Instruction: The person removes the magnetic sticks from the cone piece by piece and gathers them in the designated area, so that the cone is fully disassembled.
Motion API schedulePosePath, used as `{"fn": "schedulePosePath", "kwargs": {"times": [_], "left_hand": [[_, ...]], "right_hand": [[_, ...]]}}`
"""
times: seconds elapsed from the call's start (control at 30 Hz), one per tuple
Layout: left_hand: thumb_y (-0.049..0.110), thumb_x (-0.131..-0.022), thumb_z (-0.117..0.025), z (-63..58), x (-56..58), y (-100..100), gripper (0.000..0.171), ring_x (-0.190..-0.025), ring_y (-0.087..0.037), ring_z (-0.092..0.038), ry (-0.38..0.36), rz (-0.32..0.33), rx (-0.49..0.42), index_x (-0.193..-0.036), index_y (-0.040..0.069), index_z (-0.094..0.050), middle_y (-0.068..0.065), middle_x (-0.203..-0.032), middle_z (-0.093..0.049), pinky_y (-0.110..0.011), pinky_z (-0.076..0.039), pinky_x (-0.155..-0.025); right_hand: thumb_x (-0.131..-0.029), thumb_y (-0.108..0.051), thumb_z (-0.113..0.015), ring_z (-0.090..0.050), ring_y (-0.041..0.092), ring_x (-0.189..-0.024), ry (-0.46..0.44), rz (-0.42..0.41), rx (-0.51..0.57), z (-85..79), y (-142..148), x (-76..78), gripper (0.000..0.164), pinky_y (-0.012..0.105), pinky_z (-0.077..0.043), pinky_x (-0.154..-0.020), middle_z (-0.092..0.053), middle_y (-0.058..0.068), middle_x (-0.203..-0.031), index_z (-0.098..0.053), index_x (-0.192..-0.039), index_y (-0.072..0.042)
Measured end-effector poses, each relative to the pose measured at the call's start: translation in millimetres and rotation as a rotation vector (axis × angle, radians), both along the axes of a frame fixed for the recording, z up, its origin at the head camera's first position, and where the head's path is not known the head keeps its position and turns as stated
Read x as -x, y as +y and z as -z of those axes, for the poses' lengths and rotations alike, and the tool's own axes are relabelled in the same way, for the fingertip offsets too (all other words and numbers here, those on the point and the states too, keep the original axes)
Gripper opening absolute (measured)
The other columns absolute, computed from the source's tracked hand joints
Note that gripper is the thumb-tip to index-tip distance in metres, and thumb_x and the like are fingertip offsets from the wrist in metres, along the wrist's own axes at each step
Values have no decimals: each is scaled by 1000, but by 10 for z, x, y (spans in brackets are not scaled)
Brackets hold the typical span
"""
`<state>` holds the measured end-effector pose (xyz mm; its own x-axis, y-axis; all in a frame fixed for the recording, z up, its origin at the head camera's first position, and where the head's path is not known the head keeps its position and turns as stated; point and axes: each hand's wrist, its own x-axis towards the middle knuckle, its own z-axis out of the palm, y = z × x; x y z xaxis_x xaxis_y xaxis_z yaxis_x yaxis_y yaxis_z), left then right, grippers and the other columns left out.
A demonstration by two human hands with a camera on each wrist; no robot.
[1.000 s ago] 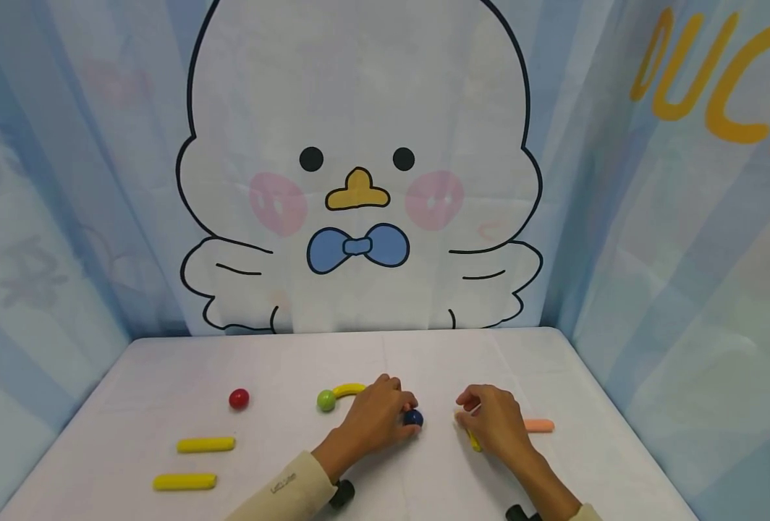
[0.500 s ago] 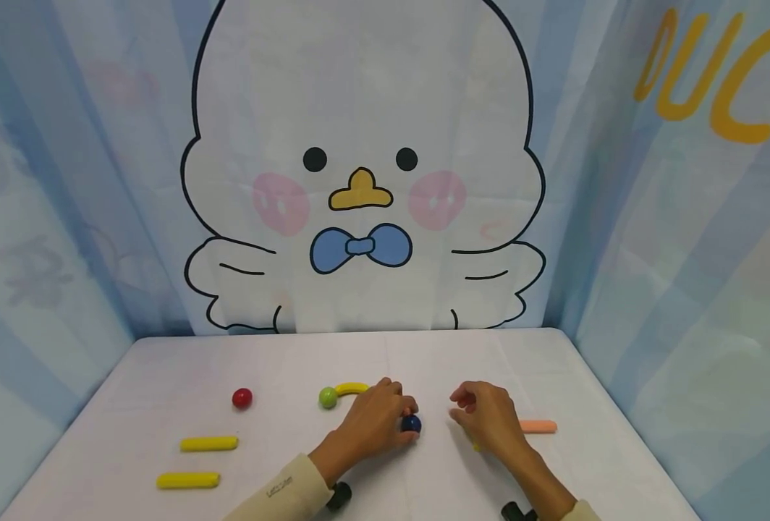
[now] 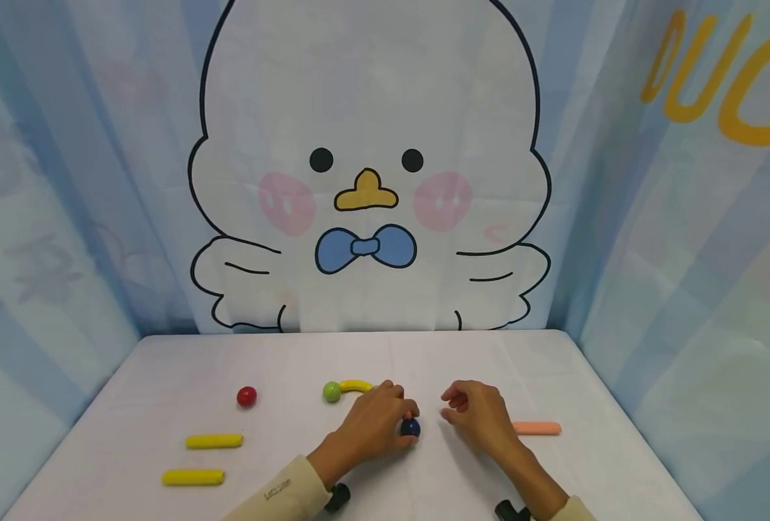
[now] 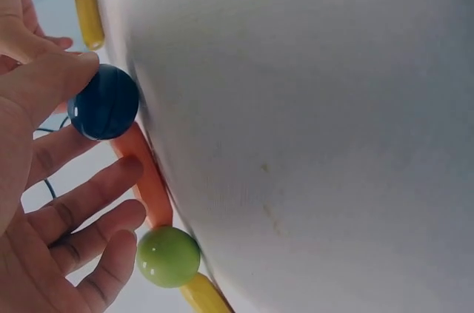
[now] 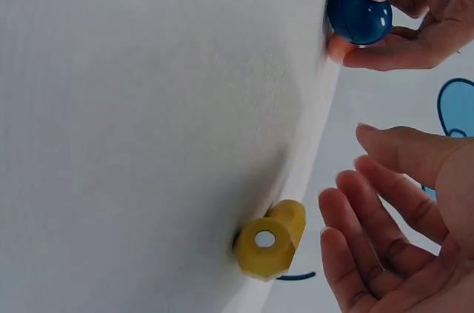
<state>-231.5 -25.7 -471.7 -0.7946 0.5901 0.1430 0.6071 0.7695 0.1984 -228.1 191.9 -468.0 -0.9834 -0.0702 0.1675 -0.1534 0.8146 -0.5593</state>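
Observation:
My left hand point(image 3: 375, 420) pinches a glossy blue ball point(image 3: 410, 428) between thumb and forefinger, at the table's middle. In the left wrist view its other fingers point(image 4: 111, 187) are spread. An orange stick point(image 4: 148, 180) lies beyond the blue ball point(image 4: 104, 102) and meets a green ball point(image 4: 169, 257). My right hand point(image 3: 483, 416) hovers to the right of the blue ball, fingers loosely bent, holding nothing. Below it in the right wrist view lies a yellow piece point(image 5: 264, 250) with a round silvery spot on its end; in the head view the hand hides this piece.
A curved yellow rod point(image 3: 356, 386) touches the green ball point(image 3: 331, 392) farther back. A red ball point(image 3: 247, 396) and two yellow sticks point(image 3: 214, 441) lie on the left. To the right is a salmon stick point(image 3: 537, 428), partly behind the right hand.
My right hand has moved left toward the blue ball, leaving the yellow piece. The left hand keeps its pinch on the blue ball, which has come slightly nearer. The head view has shifted a little.

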Motion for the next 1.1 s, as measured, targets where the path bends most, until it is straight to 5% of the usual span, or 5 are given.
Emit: {"fn": "schedulePosePath", "kwargs": {"times": [0.27, 0.87, 1.1], "left_hand": [[42, -89, -86, -10, -5, -43, 34, -96, -7, -56, -27, 33, 10, -120, 31, -79, 7, -113, -72, -25, -54, -84], [28, -87, -86, -28, -56, -128, 35, -106, -7, -60, -55, 48, -9, -122, 31, -79, 8, -121, -71, -30, -56, -87], [23, -86, -88, -23, -47, -161, 38, -115, -9, -61, -97, 50, -21, -121, 34, -78, 11, -128, -71, -37, -57, -95]], "right_hand": [[-82, -10, -91, -61, 6, -74, 12, -23, 21, 2, -56, 23, 18, 22, -53, -69, -70, -6, -82, -78, -94, -14], [-87, -11, -87, -60, 8, -75, -21, -32, 38, -36, -144, 65, 16, 23, -56, -72, -68, -7, -82, -79, -101, -13], [-88, -9, -86, -67, 10, -82, -18, -41, 53, -38, -188, 102, 25, 31, -62, -76, -75, 3, -102, -78, -112, -14]]}}
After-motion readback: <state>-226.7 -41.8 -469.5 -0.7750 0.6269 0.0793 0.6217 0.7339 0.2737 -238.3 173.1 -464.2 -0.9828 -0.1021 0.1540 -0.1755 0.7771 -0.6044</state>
